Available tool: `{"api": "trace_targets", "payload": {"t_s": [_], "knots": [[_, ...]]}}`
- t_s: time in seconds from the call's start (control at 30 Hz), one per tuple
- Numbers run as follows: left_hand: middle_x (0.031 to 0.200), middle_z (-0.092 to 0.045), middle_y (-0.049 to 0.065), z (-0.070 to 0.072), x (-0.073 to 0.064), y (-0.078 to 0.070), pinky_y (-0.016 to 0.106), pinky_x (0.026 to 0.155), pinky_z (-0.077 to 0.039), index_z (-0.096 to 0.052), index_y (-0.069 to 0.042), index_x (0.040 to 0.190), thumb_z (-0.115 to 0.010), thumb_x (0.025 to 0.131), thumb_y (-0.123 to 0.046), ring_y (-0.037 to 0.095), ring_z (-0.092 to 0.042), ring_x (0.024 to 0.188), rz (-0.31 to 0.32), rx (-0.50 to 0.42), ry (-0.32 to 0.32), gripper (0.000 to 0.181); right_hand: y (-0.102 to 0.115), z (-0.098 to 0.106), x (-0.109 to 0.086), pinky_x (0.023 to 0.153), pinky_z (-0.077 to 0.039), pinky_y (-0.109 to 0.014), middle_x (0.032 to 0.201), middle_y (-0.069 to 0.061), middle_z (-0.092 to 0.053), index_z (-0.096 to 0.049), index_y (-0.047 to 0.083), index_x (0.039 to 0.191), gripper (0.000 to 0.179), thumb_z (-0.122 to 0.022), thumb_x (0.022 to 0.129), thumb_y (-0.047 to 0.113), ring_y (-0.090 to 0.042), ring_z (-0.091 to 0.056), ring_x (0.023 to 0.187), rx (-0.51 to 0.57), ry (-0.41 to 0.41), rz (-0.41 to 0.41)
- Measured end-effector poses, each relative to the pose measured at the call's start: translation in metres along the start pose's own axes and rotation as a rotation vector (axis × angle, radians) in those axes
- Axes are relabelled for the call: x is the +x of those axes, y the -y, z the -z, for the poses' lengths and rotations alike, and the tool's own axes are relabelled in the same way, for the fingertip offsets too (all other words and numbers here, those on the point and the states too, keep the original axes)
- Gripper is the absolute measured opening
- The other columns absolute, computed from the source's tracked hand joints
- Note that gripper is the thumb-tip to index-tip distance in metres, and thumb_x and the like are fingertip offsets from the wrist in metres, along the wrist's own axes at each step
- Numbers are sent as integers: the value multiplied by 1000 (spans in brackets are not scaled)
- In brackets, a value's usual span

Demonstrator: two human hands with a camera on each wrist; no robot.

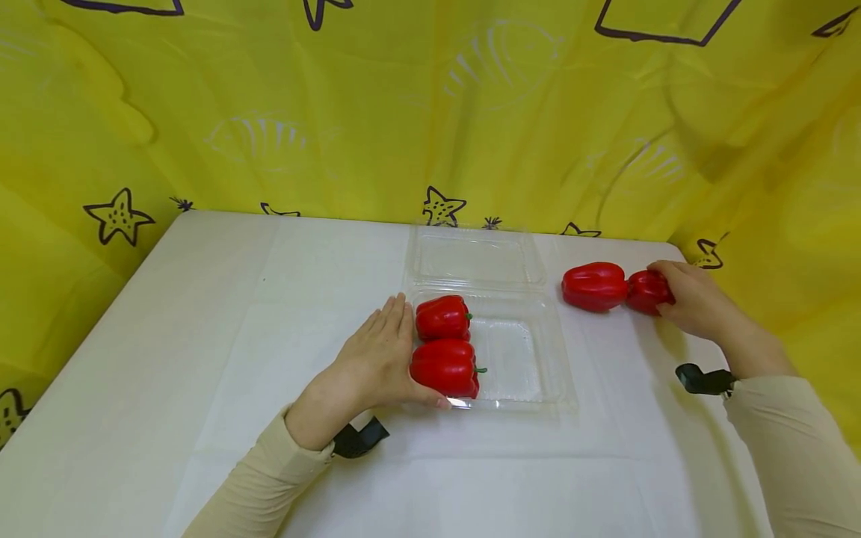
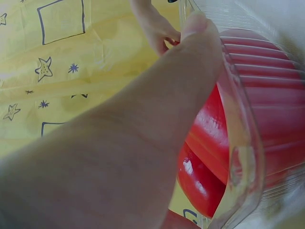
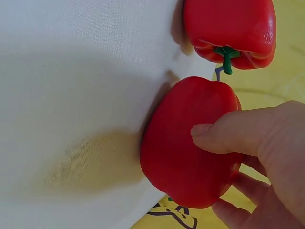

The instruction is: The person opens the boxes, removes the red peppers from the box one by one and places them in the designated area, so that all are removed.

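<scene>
Two red bell peppers with green stems, a smaller one (image 1: 442, 317) behind a larger one (image 1: 444, 368), lie side by side in the left half of a clear plastic clamshell box (image 1: 511, 359). My left hand (image 1: 377, 359) rests along the box's left side, fingers straight, thumb at its front rim (image 2: 195, 33). On the right of the table my right hand (image 1: 696, 299) grips a red bell pepper (image 3: 190, 143), thumb on one side and fingers on the other. Another red bell pepper (image 1: 594, 287) lies just left of it, its green stem showing in the right wrist view.
The box's clear lid (image 1: 474, 258) lies folded back toward the rear edge of the white table (image 1: 323, 463). A yellow curtain (image 1: 336, 112) with sea-creature drawings hangs behind the table and along its sides.
</scene>
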State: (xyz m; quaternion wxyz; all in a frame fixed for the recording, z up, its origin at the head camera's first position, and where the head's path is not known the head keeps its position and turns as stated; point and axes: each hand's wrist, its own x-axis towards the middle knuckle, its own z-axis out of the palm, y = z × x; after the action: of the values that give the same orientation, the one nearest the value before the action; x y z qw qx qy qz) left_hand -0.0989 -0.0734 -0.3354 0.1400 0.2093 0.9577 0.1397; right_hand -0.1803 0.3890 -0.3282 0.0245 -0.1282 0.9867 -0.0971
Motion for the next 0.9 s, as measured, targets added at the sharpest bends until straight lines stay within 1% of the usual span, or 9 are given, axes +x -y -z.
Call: {"api": "trace_targets", "payload": {"t_s": [0.07, 0.2, 0.3, 0.4, 0.53, 0.63, 0.7, 0.8, 0.9], "knots": [[165, -11, 23, 0, 0, 0, 49, 125, -19, -15, 7, 155, -75, 64, -76, 38, -9, 154, 2, 2, 3, 137, -1, 0, 1, 97, -40, -70, 127, -39, -46, -43, -16, 129, 57, -66, 77, -10, -55, -41, 113, -2, 4, 3], [165, -12, 23, 1, 0, 0, 49, 125, -19, -15, 7, 155, -75, 64, -76, 38, -10, 154, -3, 0, -1, 137, 0, 0, 1, 102, -34, -74, 136, -41, -38, -40, -17, 134, 62, -65, 79, -10, -59, -33, 121, 0, 40, -35], [165, -12, 22, 1, 0, -1, 49, 125, -19, -15, 6, 155, -75, 64, -75, 37, -10, 154, -3, 0, -2, 136, 1, 2, 1, 102, -32, -75, 141, -43, -32, -37, -15, 138, 65, -65, 79, -9, -60, -29, 124, 0, 68, -62], [165, -12, 22, 1, 0, -1, 49, 125, -19, -16, 6, 155, -75, 64, -76, 37, -10, 154, -1, 1, -2, 136, 2, 3, 0, 103, -31, -76, 142, -44, -30, -37, -15, 139, 66, -65, 79, -9, -61, -27, 126, -3, 65, -63], [165, -13, 23, 1, 0, -1, 49, 125, -20, -16, 7, 155, -76, 64, -75, 38, -11, 154, -4, 3, -8, 136, 5, 5, -3, 102, -31, -76, 143, -43, -30, -38, -14, 138, 65, -65, 79, -8, -60, -26, 126, -1, 36, -54], [165, -14, 23, 1, 0, -1, 49, 125, -20, -16, 7, 155, -76, 64, -75, 38, -11, 154, -6, 6, -11, 136, 10, 7, -5, 100, -33, -76, 142, -42, -33, -40, -13, 137, 63, -64, 80, -7, -59, -27, 125, 6, 4, -45], [165, -14, 23, 1, 0, -1, 49, 125, -20, -16, 7, 155, -76, 64, -75, 38, -11, 154, -6, 4, -12, 136, 14, 8, -6, 101, -33, -74, 140, -40, -36, -42, -13, 135, 60, -64, 80, -7, -58, -28, 125, 11, -32, -28], [164, -14, 23, 0, -1, -1, 49, 124, -20, -16, 7, 155, -76, 64, -75, 38, -12, 154, -6, 6, -12, 136, 23, 9, -8, 101, -31, -73, 136, -39, -40, -46, -14, 131, 55, -64, 79, -7, -57, -30, 125, 22, -112, 19], [164, -13, 23, 0, -2, 0, 49, 124, -21, -16, 7, 155, -75, 65, -75, 38, -12, 154, -7, 9, -9, 136, 33, 12, -10, 101, -30, -72, 137, -37, -41, -48, -13, 130, 51, -63, 81, -7, -56, -31, 126, 44, -156, 37]]}}
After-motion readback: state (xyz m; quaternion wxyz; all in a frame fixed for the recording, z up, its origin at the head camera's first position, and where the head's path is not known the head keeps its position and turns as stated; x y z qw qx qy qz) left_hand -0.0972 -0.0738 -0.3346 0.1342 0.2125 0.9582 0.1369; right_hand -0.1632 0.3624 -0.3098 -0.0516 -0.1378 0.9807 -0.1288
